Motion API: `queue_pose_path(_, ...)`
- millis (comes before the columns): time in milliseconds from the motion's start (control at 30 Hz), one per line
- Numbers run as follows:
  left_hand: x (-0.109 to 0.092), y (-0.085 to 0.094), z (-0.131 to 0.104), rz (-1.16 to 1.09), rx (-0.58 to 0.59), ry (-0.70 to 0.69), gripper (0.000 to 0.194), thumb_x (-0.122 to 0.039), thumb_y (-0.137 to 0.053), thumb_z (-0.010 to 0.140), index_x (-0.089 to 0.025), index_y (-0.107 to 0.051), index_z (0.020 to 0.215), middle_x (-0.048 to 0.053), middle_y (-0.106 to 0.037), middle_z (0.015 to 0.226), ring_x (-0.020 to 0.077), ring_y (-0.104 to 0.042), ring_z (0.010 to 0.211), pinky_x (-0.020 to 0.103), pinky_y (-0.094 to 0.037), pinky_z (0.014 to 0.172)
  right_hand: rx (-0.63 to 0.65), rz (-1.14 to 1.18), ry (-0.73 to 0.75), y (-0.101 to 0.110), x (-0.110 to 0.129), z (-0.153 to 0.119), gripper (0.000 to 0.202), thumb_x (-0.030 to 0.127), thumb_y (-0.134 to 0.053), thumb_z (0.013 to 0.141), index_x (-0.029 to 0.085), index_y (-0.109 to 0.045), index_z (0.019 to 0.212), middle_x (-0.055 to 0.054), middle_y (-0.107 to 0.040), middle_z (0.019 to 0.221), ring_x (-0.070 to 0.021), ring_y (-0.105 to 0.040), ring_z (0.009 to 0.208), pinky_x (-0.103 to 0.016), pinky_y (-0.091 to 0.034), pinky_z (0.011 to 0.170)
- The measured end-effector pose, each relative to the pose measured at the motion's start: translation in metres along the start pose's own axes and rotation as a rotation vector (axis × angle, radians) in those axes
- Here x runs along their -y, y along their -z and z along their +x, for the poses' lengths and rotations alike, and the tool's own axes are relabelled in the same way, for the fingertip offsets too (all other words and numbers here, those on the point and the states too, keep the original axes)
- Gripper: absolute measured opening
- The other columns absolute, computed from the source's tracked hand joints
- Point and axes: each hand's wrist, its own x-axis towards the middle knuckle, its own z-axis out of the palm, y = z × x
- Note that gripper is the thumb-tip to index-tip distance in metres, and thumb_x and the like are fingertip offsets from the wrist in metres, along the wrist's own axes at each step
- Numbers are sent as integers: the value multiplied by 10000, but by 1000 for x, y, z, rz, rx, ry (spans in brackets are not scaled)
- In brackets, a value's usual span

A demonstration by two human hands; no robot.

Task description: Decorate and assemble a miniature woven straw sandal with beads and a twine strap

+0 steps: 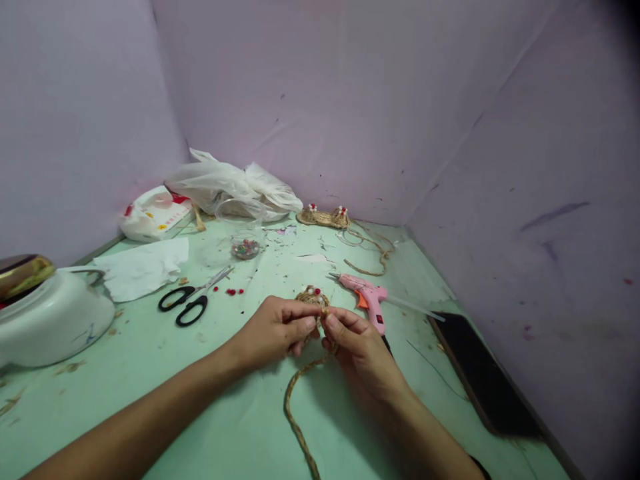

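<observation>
My left hand (280,331) and my right hand (361,347) meet at the middle of the table, their fingers closed around a coiled rope piece (306,295). Red and white beads (316,291) sit on top of that piece. Between the fingertips of both hands is a small yellowish spot, too small to make out. A braided rope tail (291,407) runs from under my right hand toward the front edge. Just behind my right hand lies a pink glue gun (373,297) with a clear glue stick in its back. My fingers partly hide the rope piece.
Black-handled scissors (193,300) and red beads (234,291) lie left of my hands, with a bead container (245,249) behind. A finished-looking rope piece (325,218) and plastic bags (235,187) are at the back. A dark phone (483,373) lies right, a white appliance (55,320) left.
</observation>
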Motion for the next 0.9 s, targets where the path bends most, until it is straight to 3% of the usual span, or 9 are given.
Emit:
queue_pose_path(133,2,-1,1,-58,-58,32,218,-300,-600,642,-102,-618,730,-54,-441,470,58,-346,432,202,-265,444,-30,14,-8,0,-2,-2,315,353,-802,504,152,-685,717,25,-541,598,-85,-387,552,-234,-298,567)
queue_pose_path(233,1,-1,-1,-107,-47,39,217,-320,-615,619,-133,-525,557,-55,-420,441,53,-320,417,205,-236,434,-36,27,-19,-1,-2,-3,322,353,-807,492,152,-672,705,41,-507,569,-79,-375,537,-230,-282,552)
queue_pose_path(367,0,4,-3,-151,-107,25,266,-359,-616,644,-143,-505,536,-74,-366,400,39,-252,378,204,-170,406,-28,64,-31,-1,-1,-1,317,345,-807,491,147,-659,688,48,-475,561,-77,-361,529,-235,-280,546)
queue_pose_path(500,0,8,-7,-305,-163,-70,296,-361,-639,669,-140,-491,540,-39,-457,469,36,-295,386,203,-176,414,-18,87,-50,-2,-2,0,308,318,-799,511,142,-659,721,50,-457,562,-74,-336,529,-231,-273,543)
queue_pose_path(633,1,6,-10,-556,-33,-91,312,-342,-631,702,-134,-458,547,-5,-546,575,12,-324,350,199,-215,411,23,83,-70,-3,-7,-2,272,317,-778,552,143,-650,718,43,-445,569,-79,-326,535,-228,-264,542)
queue_pose_path(767,6,2,-9,-656,36,43,373,-373,-666,671,-160,-385,547,-82,-332,445,11,-257,330,165,-126,349,43,59,-49,-2,-9,-2,241,323,-765,570,149,-633,668,40,-426,557,-90,-323,543,-231,-268,543)
queue_pose_path(900,7,15,-4,-536,-116,63,393,-374,-669,630,-179,-341,536,-97,-251,443,14,-217,340,162,-77,346,18,57,3,1,-2,1,233,321,-766,575,158,-600,589,36,-427,562,-93,-321,540,-236,-294,545)
